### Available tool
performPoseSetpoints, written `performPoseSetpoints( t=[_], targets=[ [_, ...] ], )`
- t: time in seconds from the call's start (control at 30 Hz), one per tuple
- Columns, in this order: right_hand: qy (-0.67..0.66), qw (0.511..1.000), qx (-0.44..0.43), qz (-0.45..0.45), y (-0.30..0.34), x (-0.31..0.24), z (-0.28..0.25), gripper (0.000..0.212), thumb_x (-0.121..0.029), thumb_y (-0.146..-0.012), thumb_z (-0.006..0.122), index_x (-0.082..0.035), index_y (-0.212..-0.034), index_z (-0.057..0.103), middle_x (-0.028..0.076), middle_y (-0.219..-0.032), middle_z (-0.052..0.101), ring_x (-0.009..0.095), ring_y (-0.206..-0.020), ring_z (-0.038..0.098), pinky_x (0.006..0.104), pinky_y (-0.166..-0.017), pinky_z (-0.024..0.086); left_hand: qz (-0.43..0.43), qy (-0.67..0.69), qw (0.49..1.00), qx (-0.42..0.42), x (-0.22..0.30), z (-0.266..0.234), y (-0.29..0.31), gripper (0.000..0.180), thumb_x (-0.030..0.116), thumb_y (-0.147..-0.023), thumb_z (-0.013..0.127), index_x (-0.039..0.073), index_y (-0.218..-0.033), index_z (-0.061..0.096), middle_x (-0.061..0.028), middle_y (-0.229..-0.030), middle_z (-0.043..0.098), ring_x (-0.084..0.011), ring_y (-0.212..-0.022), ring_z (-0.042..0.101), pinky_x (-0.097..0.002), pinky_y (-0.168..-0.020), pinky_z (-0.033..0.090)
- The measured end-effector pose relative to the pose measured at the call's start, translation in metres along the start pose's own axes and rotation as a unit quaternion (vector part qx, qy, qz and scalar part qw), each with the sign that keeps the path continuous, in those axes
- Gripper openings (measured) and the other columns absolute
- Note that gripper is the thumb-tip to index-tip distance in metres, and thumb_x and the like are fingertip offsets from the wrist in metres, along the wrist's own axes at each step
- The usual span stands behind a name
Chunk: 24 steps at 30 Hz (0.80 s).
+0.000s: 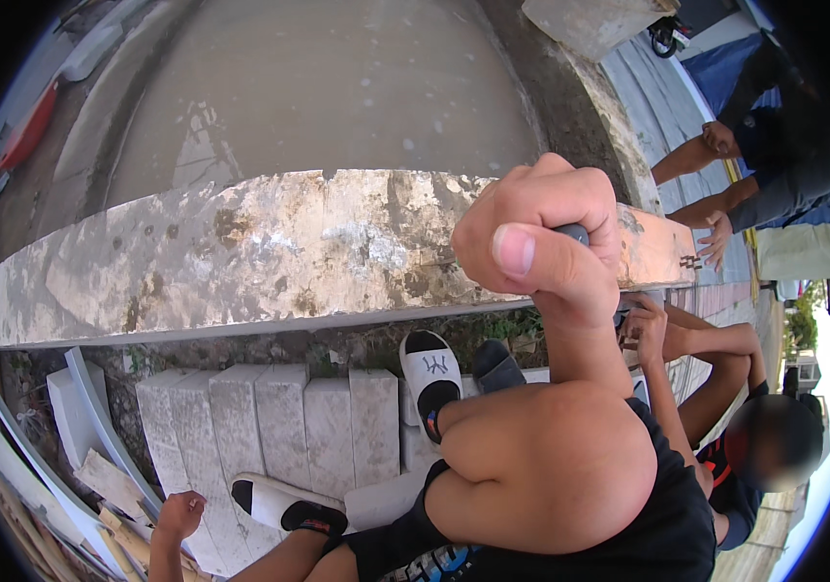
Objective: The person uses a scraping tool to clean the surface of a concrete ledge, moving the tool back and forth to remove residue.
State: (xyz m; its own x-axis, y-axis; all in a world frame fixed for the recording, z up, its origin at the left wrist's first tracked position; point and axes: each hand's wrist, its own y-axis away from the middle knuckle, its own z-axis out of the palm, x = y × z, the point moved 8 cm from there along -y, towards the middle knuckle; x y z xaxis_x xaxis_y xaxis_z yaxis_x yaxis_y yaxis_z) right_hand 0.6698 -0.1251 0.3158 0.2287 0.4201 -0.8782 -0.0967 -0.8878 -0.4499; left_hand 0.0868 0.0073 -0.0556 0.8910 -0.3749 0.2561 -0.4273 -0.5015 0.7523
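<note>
My right hand (543,233) is raised over the right part of a stained concrete ledge (308,252), its fingers wrapped in a fist. Between the thumb and the curled forefinger shows the dark, rounded end of an object (573,233); the rest of it is hidden, so its kind does not show. At the lower left, my left hand (180,514) hangs low beside my leg with its fingers curled in and nothing visible in them. Beyond the ledge lies a wide, shallow concrete basin with murky grey water (337,97) in it.
Pale concrete blocks (279,417) lie in a row under my feet, which wear white and black slides (431,373). Light-coloured strips and boards (95,407) lean at the left. One person (725,495) crouches close on my right; another (774,145) is farther back.
</note>
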Motion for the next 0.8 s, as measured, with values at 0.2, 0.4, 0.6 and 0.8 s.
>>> performPoseSetpoints(
  t=[0.2, 0.4, 0.6, 0.8],
  targets=[
    [-0.194, 0.977, 0.087, -0.023, 0.014, 0.014, -0.055, 0.037, -0.015, -0.101, 0.043, -0.011, -0.065, 0.038, -0.001, -0.049, 0.039, 0.009, -0.039, 0.029, 0.0255, -0.038, 0.028, 0.022, -0.001, 1.000, 0.014, 0.011, -0.006, -0.011, 0.016, 0.017, -0.087, 0.066, 0.010, -0.095, 0.078, -0.0182, -0.086, 0.074, -0.0319, -0.082, 0.074, -0.0405, -0.077, 0.058],
    [-0.073, 0.996, 0.044, 0.021, 0.001, 0.007, -0.006, 0.042, -0.003, -0.091, 0.057, -0.004, -0.052, 0.041, 0.002, -0.046, 0.043, 0.008, -0.040, 0.034, 0.0283, -0.039, 0.022, 0.003, -0.001, 1.000, 0.000, -0.009, 0.000, -0.001, 0.017, 0.017, -0.087, 0.065, 0.009, -0.095, 0.077, -0.0188, -0.086, 0.074, -0.0326, -0.082, 0.073, -0.0406, -0.077, 0.058],
    [-0.241, 0.967, 0.070, -0.041, 0.011, 0.019, -0.068, 0.038, -0.015, -0.102, 0.041, -0.012, -0.064, 0.038, -0.002, -0.047, 0.038, 0.008, -0.038, 0.033, 0.0252, -0.035, 0.028, 0.013, 0.012, 1.000, 0.010, 0.014, -0.007, -0.010, 0.018, 0.020, -0.087, 0.065, 0.011, -0.096, 0.078, -0.0181, -0.085, 0.074, -0.0333, -0.083, 0.073, -0.0407, -0.079, 0.058],
    [-0.145, 0.988, -0.045, -0.040, 0.001, 0.010, -0.020, 0.038, -0.009, -0.098, 0.043, -0.011, -0.061, 0.037, 0.000, -0.046, 0.040, 0.009, -0.037, 0.031, 0.0256, -0.035, 0.027, 0.001, -0.035, 0.999, -0.013, -0.012, 0.007, -0.001, 0.019, 0.021, -0.087, 0.065, 0.010, -0.096, 0.078, -0.0188, -0.086, 0.074, -0.0334, -0.082, 0.073, -0.0415, -0.079, 0.058]
  ],
)
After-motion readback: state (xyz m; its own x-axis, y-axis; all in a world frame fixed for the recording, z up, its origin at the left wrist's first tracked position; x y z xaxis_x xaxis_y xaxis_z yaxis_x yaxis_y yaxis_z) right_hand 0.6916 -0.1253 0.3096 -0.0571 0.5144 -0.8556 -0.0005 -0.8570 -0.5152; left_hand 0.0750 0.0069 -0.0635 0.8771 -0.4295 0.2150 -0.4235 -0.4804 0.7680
